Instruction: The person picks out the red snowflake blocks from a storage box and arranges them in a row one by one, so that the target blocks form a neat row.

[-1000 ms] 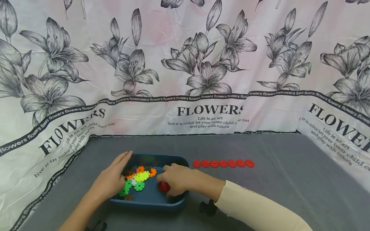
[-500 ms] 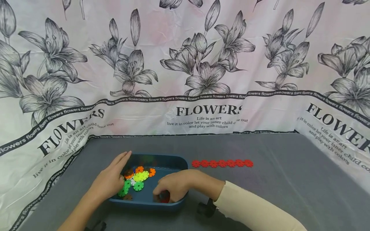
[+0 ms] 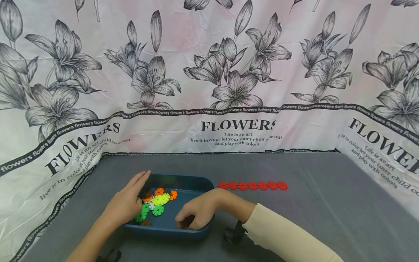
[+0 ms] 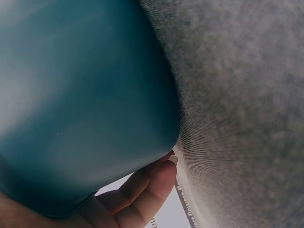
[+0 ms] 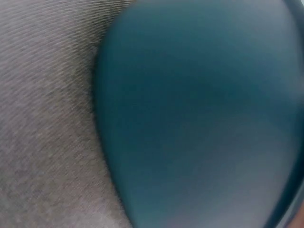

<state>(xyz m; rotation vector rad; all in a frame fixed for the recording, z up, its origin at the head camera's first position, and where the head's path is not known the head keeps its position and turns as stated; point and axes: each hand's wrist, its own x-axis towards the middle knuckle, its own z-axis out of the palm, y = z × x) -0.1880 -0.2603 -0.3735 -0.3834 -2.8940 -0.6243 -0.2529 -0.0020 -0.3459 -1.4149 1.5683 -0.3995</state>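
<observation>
A dark blue plastic bin [image 3: 183, 183] stands on the table. My left hand [image 3: 122, 205] holds its left end, thumb at the rim and fingers along the outside; the left wrist view shows the fingers [image 4: 152, 187] against the bin's outer wall [image 4: 95, 109]. Inside on the left lie snowflake discs: green [image 3: 158, 210], yellow-green [image 3: 161, 199], orange [image 3: 173, 195], with white and brown ones. My right hand [image 3: 198, 211] reaches into the bin's front right, its fingers bent downward. The fingertips are hidden, and no disc shows at them.
Beyond the bin on the right, a row of red snowflake discs [image 3: 252, 186] lies joined on the grey table [image 3: 311, 203]. A printed flower curtain [image 3: 235, 72] hangs behind the table. The right wrist view shows mostly the bin's outside wall [image 5: 190, 114].
My right hand has moved lower toward the bin's front wall, its fingers drawing together. The red disc seen under it earlier is now out of sight. My left hand stays at the bin.
</observation>
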